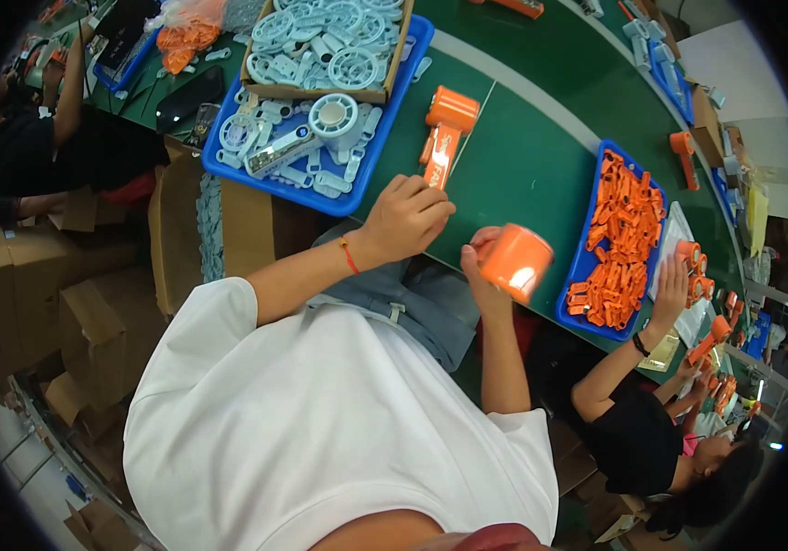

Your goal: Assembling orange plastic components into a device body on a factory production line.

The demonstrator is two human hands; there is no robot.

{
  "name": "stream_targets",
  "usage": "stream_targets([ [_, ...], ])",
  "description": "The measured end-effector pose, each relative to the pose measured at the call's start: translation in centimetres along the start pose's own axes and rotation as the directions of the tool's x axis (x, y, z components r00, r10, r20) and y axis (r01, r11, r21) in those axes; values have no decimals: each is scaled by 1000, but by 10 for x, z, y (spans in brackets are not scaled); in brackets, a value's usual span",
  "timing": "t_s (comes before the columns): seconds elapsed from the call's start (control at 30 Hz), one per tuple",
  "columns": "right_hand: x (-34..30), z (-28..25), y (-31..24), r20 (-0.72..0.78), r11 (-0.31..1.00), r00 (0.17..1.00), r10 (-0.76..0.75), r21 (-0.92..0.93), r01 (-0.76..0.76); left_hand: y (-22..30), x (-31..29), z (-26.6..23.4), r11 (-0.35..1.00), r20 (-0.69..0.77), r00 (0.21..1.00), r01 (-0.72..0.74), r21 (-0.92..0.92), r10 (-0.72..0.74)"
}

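In my right hand (486, 275) is an orange fan housing (517, 263), a rounded cylinder held over the table's near edge. My fingers wrap its left side and hide part of it. My left hand (410, 217) is closed, fingers curled together and pointing right, just left of that housing. Whatever those fingers pinch, if anything, is hidden. Just beyond my left hand, an orange handheld fan (450, 124) lies on the green table, its handle toward me. My knuckles overlap the handle's end; I cannot tell whether they touch.
To the left, a blue tray (371, 174) carries pale blue fan parts, a pale blue fan (335, 119) and a cardboard box (320, 93) of parts. Another blue tray (567, 296) on the right is filled with orange pieces. Co-workers sit on both sides, one's hand (671, 292) near orange fans.
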State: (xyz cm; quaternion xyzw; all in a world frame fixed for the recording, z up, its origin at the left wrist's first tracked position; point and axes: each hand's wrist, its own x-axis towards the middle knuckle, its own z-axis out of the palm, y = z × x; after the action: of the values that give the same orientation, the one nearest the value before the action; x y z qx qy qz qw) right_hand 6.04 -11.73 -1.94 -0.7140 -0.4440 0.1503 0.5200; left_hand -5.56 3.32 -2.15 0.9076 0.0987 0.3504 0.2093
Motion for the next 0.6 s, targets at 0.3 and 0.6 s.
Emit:
stream_targets([
  [0.3, 32, -8, -33, 378, 866, 811, 447, -410, -286, 28, -22, -28, 981, -349, 930, 50, -186, -114],
  [0.6, 28, -49, -84, 423, 923, 871, 251, -377, -83, 54, 23, -44, 969, 129, 985, -142, 203, 117],
])
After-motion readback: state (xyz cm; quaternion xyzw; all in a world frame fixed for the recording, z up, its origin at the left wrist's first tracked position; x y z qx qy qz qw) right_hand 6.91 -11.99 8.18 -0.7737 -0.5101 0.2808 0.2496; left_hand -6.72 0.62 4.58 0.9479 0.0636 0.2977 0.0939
